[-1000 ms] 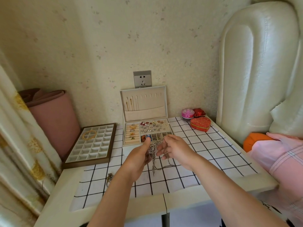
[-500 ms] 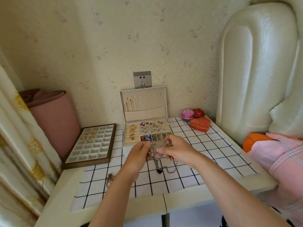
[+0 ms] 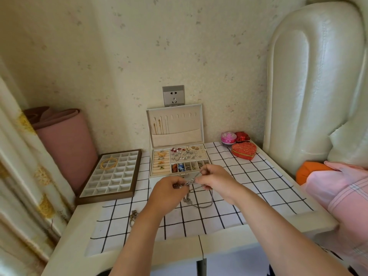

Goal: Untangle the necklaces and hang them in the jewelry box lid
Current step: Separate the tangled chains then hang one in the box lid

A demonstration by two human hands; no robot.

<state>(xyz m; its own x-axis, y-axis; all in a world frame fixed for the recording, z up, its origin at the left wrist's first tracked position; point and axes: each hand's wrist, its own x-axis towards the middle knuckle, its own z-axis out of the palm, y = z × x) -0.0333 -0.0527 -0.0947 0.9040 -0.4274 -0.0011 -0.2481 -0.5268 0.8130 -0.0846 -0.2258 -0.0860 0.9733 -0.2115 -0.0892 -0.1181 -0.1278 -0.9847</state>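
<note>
Tangled necklaces (image 3: 190,182) held over the desk (image 3: 67,240)
Left hand (image 3: 167,193) and right hand (image 3: 217,181) each pinch them with curled fingers, at 6 o'clock from the upright jewelry box lid (image 3: 175,126).

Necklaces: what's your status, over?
Left hand and right hand pinch the necklaces, tangled, above the table. Lid open, right hooks bare. Nothing blocks the way.

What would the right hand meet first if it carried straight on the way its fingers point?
Probably the jewelry box, at its front row of compartments just beyond the fingertips; the right hand may be raised, so depth is uncertain.
</note>
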